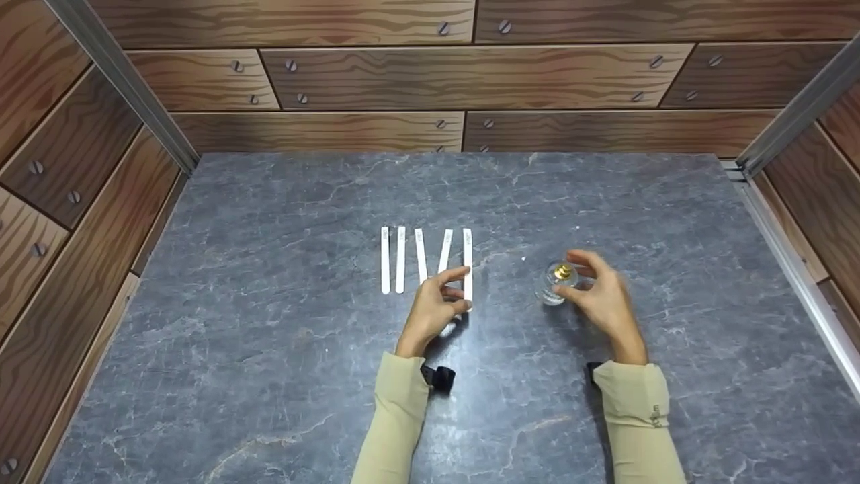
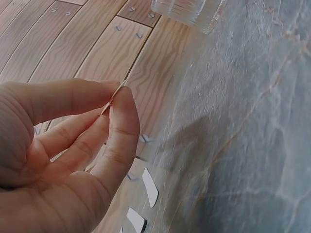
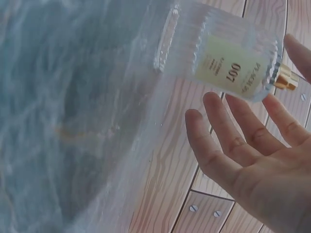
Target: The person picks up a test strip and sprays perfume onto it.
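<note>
My left hand [image 1: 430,312] pinches a white paper test strip [image 1: 467,249] between thumb and fingertip, and the left wrist view shows the strip edge-on. To the right, a clear ribbed glass perfume bottle [image 1: 553,297] with a gold spray nozzle [image 1: 563,271] stands upright. Its pale label [image 3: 228,67] carries the number 007. Around this bottle my right hand [image 1: 608,302] is spread, thumb and fingers apart; whether any fingertip touches the glass cannot be told.
Left of the held strip, several similar white strips [image 1: 385,262] with small writing at their far ends lie in a row on the grey marbled table [image 1: 302,370]. Wood-patterned panels [image 1: 470,77] and metal rails [image 1: 799,289] border the table.
</note>
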A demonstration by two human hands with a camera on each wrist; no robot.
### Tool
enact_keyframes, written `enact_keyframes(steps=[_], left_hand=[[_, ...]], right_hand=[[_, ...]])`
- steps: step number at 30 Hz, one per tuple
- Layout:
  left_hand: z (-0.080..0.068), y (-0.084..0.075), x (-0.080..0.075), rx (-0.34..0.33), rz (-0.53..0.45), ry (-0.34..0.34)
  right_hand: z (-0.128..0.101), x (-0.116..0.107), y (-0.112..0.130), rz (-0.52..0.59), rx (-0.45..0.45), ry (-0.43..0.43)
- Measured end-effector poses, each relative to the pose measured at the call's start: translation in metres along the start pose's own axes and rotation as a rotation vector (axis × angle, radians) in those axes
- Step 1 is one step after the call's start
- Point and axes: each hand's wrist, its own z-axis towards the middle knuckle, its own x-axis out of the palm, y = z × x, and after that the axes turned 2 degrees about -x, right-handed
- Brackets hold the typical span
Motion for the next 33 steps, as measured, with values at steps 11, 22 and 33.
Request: enact_keyframes(steps=[11,22,33], left_hand=[[0.0014,0.0036,0.0017,0.014,-0.016,0.008],[0.0023,0.0035,0.0024,0.008,-0.009,0.003],[0.0016,0.0003,0.0026,0.015,0.007,0.014]], right_hand=[[-0.0018,0.0066,-0.0019,-0.107,0.010,0.064],[-0.0013,0.0081,-0.0032,-0.116,0.033,0.094],[-0.0021,0.0037,0.0002,0.091,0.111,0.105]])
